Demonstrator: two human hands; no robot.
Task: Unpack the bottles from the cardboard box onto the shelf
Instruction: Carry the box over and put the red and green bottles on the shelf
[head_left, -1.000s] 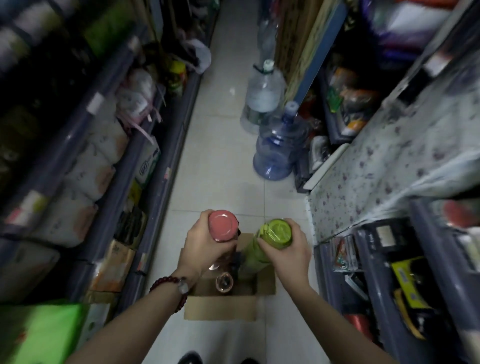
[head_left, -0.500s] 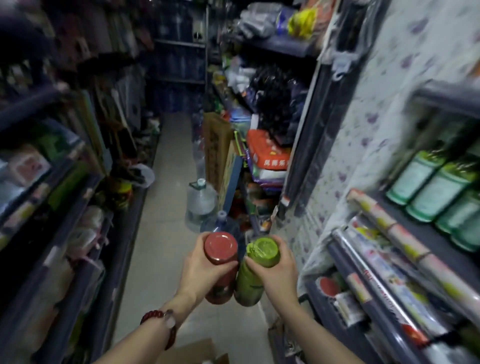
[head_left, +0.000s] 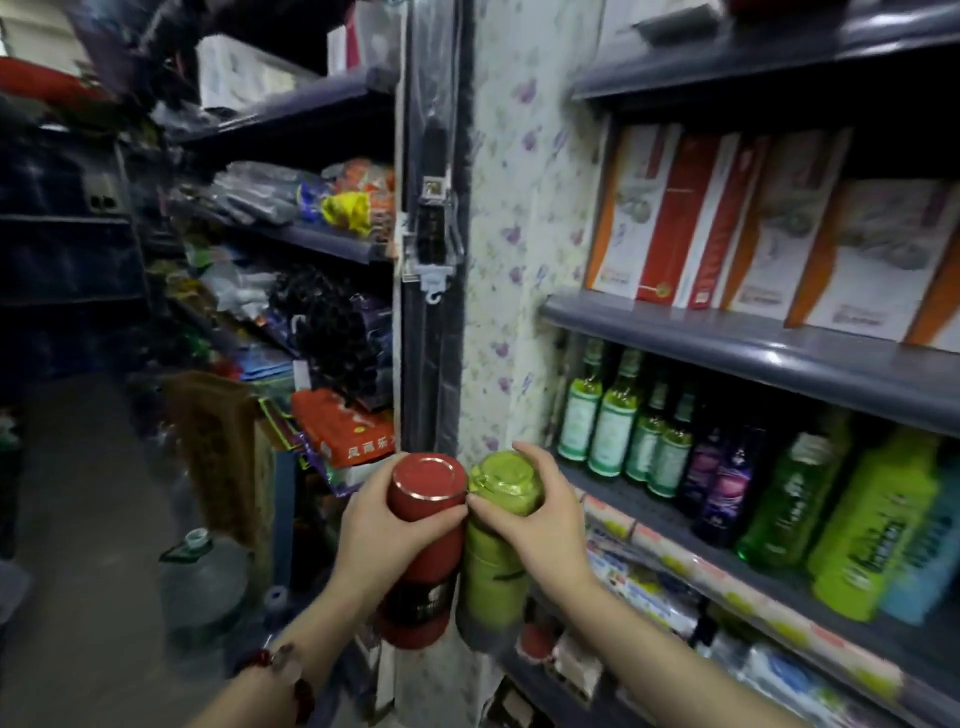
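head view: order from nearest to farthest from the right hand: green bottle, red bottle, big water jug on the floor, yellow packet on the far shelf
1. green bottle: held in the right hand.
2. red bottle: just left, in the left hand.
3. big water jug: lower left, on the floor.
4. yellow packet: upper left, on the far shelf.

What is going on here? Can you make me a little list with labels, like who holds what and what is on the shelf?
left hand: holds the red bottle near its top
right hand: holds the green bottle near its top
bottles: side by side, touching, in the air
shelf: to the right, already holds small green bottles, purple bottles and big lime bottles
shelf above: white and orange boxes
cardboard box: not in view
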